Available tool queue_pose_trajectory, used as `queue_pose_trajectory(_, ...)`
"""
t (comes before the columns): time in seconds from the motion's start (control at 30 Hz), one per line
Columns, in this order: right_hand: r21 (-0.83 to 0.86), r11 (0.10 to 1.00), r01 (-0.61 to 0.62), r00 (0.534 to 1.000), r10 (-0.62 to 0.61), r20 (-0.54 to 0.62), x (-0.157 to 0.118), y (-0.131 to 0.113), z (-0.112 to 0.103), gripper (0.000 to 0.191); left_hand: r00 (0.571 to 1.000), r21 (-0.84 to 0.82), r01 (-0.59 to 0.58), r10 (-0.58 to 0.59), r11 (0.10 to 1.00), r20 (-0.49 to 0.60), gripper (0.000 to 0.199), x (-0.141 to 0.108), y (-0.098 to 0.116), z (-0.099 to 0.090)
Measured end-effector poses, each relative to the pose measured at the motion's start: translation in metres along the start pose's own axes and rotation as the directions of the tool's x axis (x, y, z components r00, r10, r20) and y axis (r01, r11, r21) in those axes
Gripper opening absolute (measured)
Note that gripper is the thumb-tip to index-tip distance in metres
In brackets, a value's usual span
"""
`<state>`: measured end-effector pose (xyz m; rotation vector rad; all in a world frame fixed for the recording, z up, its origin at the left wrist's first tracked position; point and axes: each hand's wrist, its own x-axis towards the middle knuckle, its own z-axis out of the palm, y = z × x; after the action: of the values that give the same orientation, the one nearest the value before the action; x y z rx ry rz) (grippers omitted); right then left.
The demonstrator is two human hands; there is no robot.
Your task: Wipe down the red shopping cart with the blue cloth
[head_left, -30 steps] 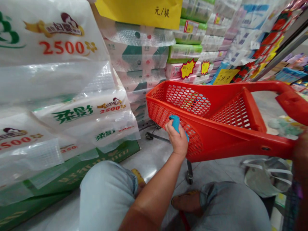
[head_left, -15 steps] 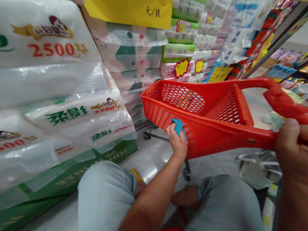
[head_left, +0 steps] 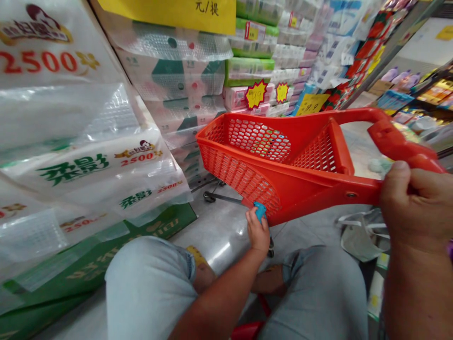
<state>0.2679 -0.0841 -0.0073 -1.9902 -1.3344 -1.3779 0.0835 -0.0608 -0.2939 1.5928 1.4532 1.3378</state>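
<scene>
The shopping trolley basket (head_left: 318,198) stands before the person's knees (head_left: 148,288), its bar in the right hand (head_left: 414,208). Below its lower edge, the left hand (head_left: 258,231) holds a small item (head_left: 260,211). Stacked tissue packs (head_left: 177,80) rise left and ahead, and a plastic bag (head_left: 361,238) lies on the floor (head_left: 219,241) to the right.

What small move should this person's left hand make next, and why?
Probably ease the small blue piece clear of the red shopping basket: the left hand pinches it right against the basket's lower mesh edge, while the right hand steadies the basket by its handle.
</scene>
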Motion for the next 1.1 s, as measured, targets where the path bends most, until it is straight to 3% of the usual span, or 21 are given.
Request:
queue_pose_trajectory(0.17,0.003,0.998,0.057,0.995,-0.057,-0.085,0.000,0.000,0.001,0.036,0.990,0.039,-0.021,0.016,0.999,0.140,0.042,-0.011,-0.007,-0.004)
queue_pose_trajectory(0.33,0.026,0.992,0.124,0.977,-0.118,-0.180,0.002,-0.002,0.002,0.036,0.991,0.134,0.075,-0.089,0.988,0.099,0.041,0.002,-0.013,-0.009)
queue_pose_trajectory(0.47,0.026,0.989,0.146,0.969,-0.137,-0.206,0.004,-0.003,0.000,0.037,0.983,0.177,0.009,-0.041,0.984,0.178,0.046,0.005,-0.014,-0.018)
queue_pose_trajectory(0.8,0.030,0.999,0.037,0.997,-0.035,-0.076,0.004,-0.005,-0.002,0.038,0.939,0.197,-0.171,0.099,0.965,0.330,0.051,0.023,-0.025,-0.042)
queue_pose_trajectory(0.97,0.029,0.998,0.053,0.997,-0.051,-0.066,0.003,-0.008,-0.006,0.040,0.954,0.204,-0.161,0.099,0.966,0.283,0.051,0.019,-0.021,-0.046)
queue_pose_trajectory(1.1,0.026,0.999,0.024,1.000,-0.023,-0.021,0.002,-0.008,-0.007,0.041,0.934,0.155,-0.207,0.148,0.966,0.325,0.049,0.011,-0.015,-0.043)
